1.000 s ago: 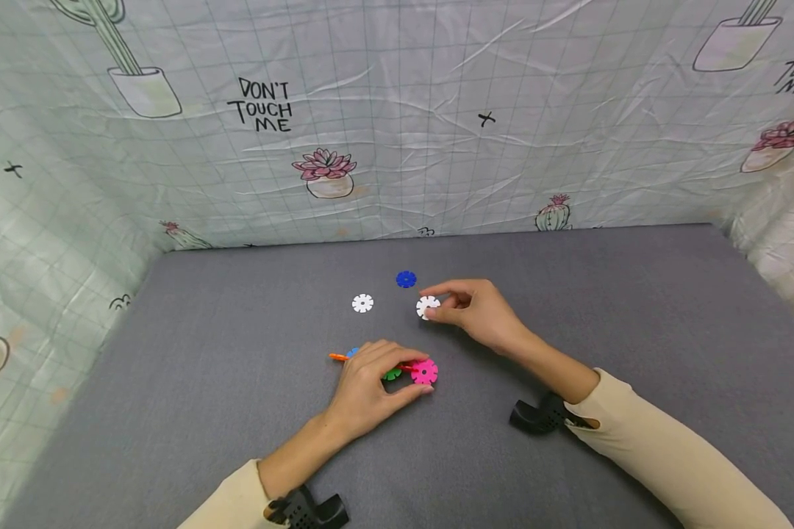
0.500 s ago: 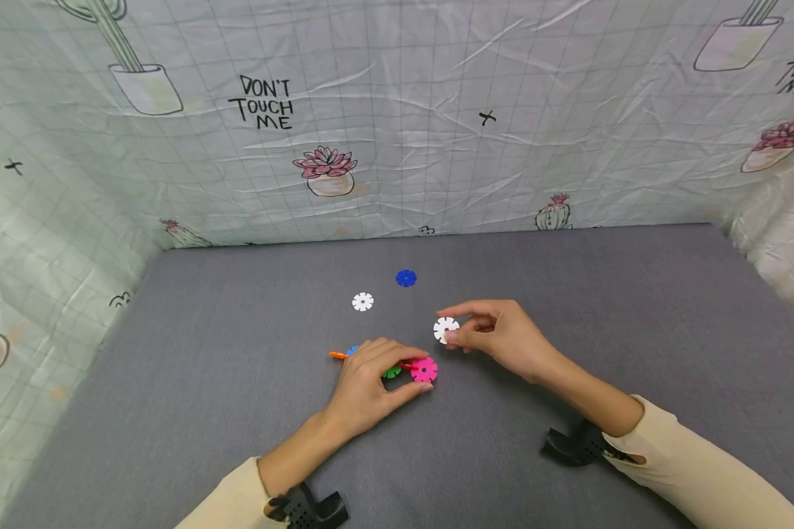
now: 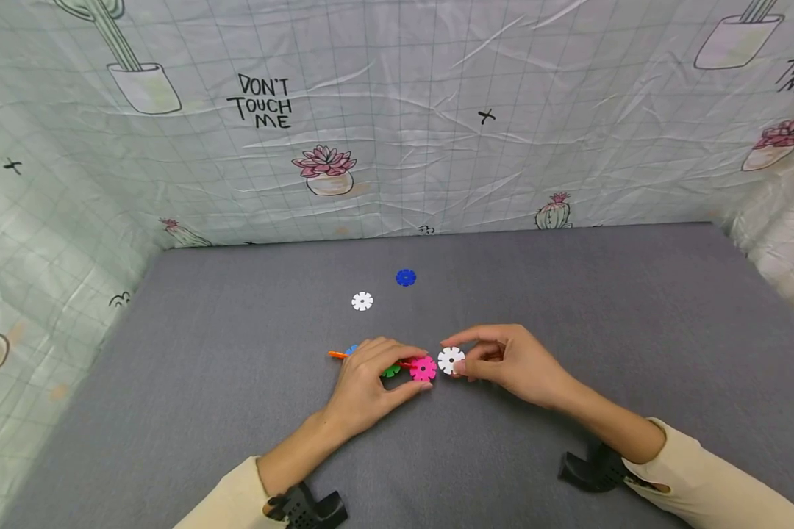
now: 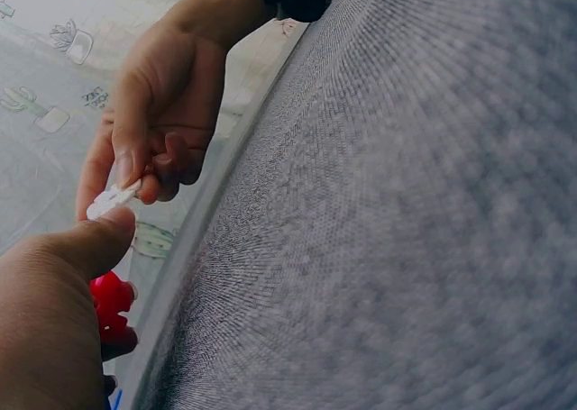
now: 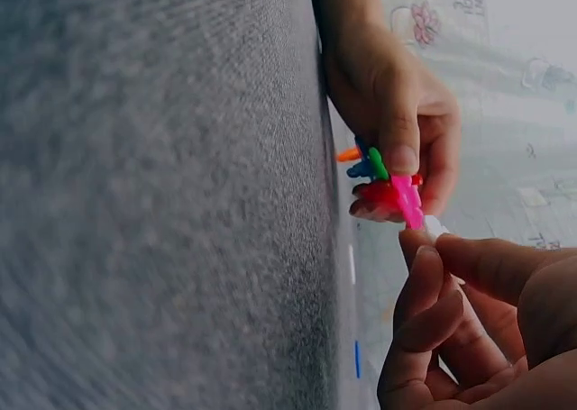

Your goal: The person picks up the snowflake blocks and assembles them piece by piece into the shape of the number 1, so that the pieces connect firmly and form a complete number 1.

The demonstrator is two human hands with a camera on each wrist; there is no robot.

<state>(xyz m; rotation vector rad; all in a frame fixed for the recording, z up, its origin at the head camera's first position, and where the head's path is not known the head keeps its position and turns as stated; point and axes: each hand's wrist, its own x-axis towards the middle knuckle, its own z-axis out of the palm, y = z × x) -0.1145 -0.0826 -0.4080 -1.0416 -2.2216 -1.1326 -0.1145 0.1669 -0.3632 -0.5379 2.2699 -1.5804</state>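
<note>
My left hand (image 3: 369, 386) grips a joined row of notched plastic discs. A pink disc (image 3: 423, 369) sits at its right end, between thumb and fingers. Green (image 5: 378, 164), red (image 5: 383, 195), blue and orange discs (image 5: 347, 155) follow in the row, partly covered by the hand in the head view. Between thumb and fingers, my right hand (image 3: 523, 367) pinches a white notched disc (image 3: 448, 358). Its left edge is right beside the pink disc's edge, their faces turned toward the head camera.
On the grey table (image 3: 238, 411), a loose white disc (image 3: 362, 301) and a dark blue disc (image 3: 406, 278) lie flat beyond the hands. A printed curtain (image 3: 397, 176) hangs behind the table. Black wrist cameras hang below both forearms.
My right hand has brought the white disc back from near the dark blue disc, to the right and toward me, up beside the pink disc. The left hand has stayed in place.
</note>
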